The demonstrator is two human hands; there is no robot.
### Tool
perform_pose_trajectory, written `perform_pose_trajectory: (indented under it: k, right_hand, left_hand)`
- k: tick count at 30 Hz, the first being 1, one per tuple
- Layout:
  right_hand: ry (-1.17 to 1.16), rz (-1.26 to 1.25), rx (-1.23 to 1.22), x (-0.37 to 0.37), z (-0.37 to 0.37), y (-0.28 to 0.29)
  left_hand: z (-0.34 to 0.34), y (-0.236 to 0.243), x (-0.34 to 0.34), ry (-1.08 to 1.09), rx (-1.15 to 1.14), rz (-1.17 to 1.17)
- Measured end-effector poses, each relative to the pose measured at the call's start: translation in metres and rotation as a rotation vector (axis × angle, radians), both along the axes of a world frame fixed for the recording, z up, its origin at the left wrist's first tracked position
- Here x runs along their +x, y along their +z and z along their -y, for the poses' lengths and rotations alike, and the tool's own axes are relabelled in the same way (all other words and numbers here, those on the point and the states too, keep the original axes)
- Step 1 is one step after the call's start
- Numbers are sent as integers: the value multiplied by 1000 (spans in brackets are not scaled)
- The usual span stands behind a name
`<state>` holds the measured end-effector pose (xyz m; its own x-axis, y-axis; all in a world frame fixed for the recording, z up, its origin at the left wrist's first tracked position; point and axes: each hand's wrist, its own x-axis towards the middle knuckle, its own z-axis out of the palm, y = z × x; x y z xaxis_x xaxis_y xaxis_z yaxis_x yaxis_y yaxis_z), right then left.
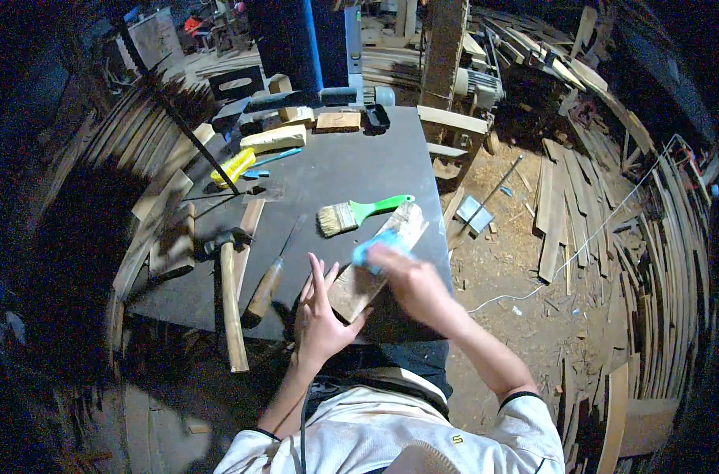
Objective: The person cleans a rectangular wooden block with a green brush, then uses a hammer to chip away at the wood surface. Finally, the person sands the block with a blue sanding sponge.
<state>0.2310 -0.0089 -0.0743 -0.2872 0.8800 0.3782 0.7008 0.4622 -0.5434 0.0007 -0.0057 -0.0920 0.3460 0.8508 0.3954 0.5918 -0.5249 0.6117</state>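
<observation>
A short wooden board [353, 291] lies slantwise at the table's near right, its far end showing pale, worn wood. My left hand [325, 317] grips the near end, with fingers stretched along its left side and the thumb by the near corner. My right hand [413, 278] is closed around a light-blue thing [379, 246] pressed on the board's upper face; motion blur hides its kind. Just beyond lies a paintbrush [363, 213] with a green handle. Left of my left hand are a wooden-handled chisel-like tool [266, 288] and a hammer [231, 292].
The dark table [312, 174] holds a yellow brush [235, 167], wooden blocks [274, 139] and a black tray [377, 119] farther back. The hammer handle overhangs the near edge. On the floor to the right lie a dustpan [475, 213], planks [565, 205] and a white cable [565, 261].
</observation>
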Motion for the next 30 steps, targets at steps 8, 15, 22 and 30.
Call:
perform_pose_trajectory:
  k: [8, 15, 22, 30]
  right_hand:
    - [87, -33, -12, -11, 16, 2]
    - [80, -46, 12, -19, 4, 3]
    - [-177, -133, -33, 21, -39, 1]
    - [-179, -248, -284, 25, -34, 33]
  left_hand:
    - [0, 5, 2, -24, 41, 0]
    - [-1, 5, 1, -30, -33, 62]
    - [-2, 1, 0, -38, 55, 15]
    - [0, 7, 1, -25, 37, 0]
